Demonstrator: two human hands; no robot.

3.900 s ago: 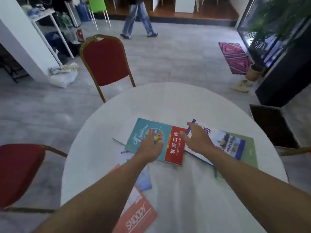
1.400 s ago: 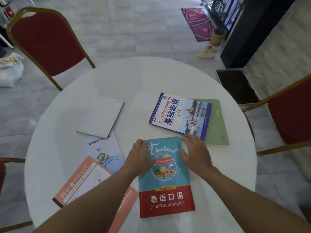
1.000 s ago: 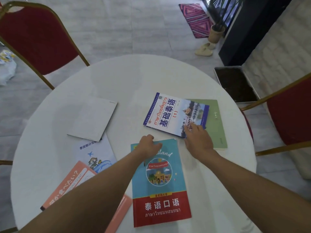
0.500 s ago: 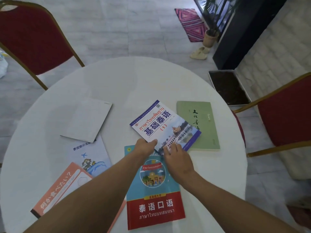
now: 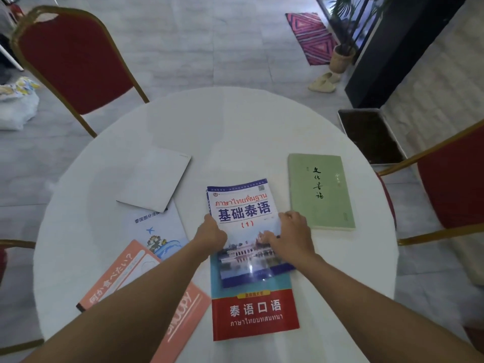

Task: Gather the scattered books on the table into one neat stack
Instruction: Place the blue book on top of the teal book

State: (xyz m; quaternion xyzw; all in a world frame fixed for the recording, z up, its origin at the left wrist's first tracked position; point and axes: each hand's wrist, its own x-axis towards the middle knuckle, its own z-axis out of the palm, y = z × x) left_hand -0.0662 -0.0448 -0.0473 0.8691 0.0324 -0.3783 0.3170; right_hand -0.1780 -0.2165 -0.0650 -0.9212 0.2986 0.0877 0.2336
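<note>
A white-and-blue Thai textbook (image 5: 242, 213) lies partly over the teal-and-red Thailand book (image 5: 255, 314) near the front of the round white table (image 5: 235, 132). My left hand (image 5: 210, 235) grips the textbook's left edge and my right hand (image 5: 292, 235) presses on its right side. A green book (image 5: 320, 191) lies apart to the right. At the left lie a plain white booklet (image 5: 154, 183), a pale blue booklet (image 5: 157, 229) and an orange Snoopy book (image 5: 125, 273) partly under my left forearm.
Red chairs with gold frames stand at the back left (image 5: 70, 61) and at the right (image 5: 450, 179). A dark planter box (image 5: 369, 137) sits on the floor beside the table's right edge. A striped rug (image 5: 310, 35) and slippers (image 5: 323, 82) lie further back.
Both hands slid the white-and-blue textbook off the green book, turned it upright and brought it onto the teal-and-red book. The green book stays uncovered at the right.
</note>
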